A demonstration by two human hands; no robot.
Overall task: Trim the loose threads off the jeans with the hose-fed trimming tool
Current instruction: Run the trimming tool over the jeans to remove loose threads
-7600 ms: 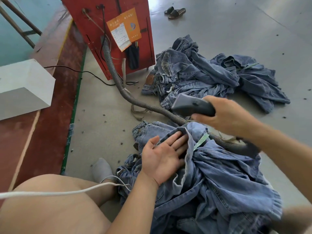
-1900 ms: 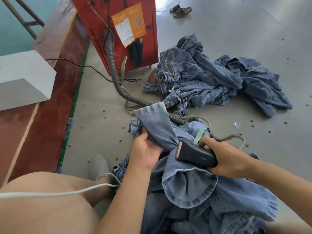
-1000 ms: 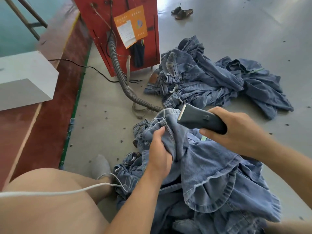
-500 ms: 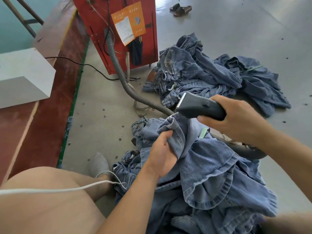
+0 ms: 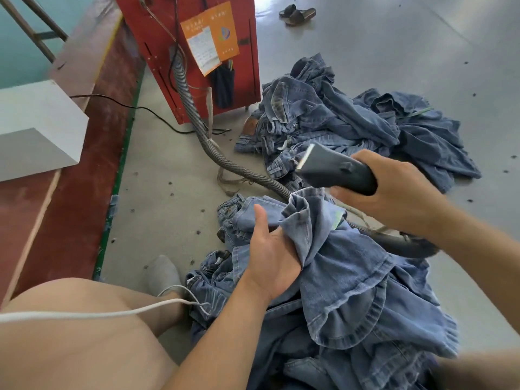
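Blue jeans [image 5: 346, 280] lie bunched on the floor in front of me. My left hand [image 5: 270, 254] grips a fold of the denim near a leg hem, palm up with the thumb raised. My right hand [image 5: 394, 190] holds the dark grey trimming tool [image 5: 334, 170] lifted above the jeans, its pale blade edge pointing left and not touching the cloth. The grey ribbed hose [image 5: 213, 153] runs from the tool's rear across the floor to the red machine [image 5: 185, 52].
A second heap of jeans [image 5: 351, 122] lies at the back right. A white block [image 5: 36, 128] sits on the red raised platform at left. My bare knee and socked foot [image 5: 163, 271] are bottom left, with a white cable [image 5: 84, 313] across them. Sandals [image 5: 297, 14] lie far back.
My right hand has raised the trimmer up and to the right, off the denim. My left hand has turned palm up while still holding the fold.
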